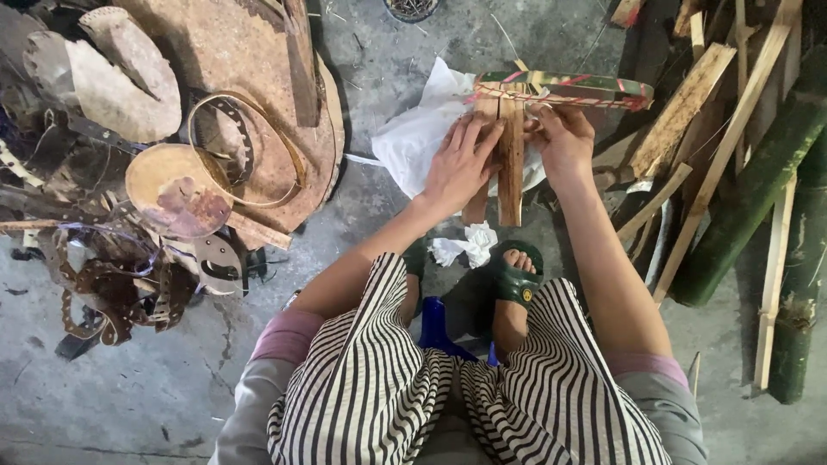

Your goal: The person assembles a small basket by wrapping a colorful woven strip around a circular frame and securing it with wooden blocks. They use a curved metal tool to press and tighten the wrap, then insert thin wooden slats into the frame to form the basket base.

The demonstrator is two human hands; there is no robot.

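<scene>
Bamboo made up the piece being worked: a small frame (525, 129) of split slats, stood on the concrete floor (155, 379) just beyond the sandalled feet. Two upright slats were seen side by side, and across their tops a flat green crosspiece was tied with thin pink and pale cord.

The left hand (461, 164) was laid flat and open against the left upright, fingers spread along the wood, pressing rather than gripping. The right hand (562, 138) was half curled at the top of the right upright, fingertips pinched at the binding under the crosspiece; whether cord itself was held could not be told.

Judged by its look, the frame would be light and stiff, with rough, splintery edges. The uprights would be the safest hold, low down and away from the lashing, since the tied joint looked like the weakest point and might twist if it were lifted by the crosspiece.

Behind the frame one white plastic sheet (413, 138) was spread, and one crumpled white scrap (465, 245) lay in front of it, by the feet. To the right of the frame loose bamboo poles and slats (732, 172) were heaped, too many and too overlapped to be counted. Well to its left, two round wooden discs (177, 189) were counted among rusty straps.
</scene>
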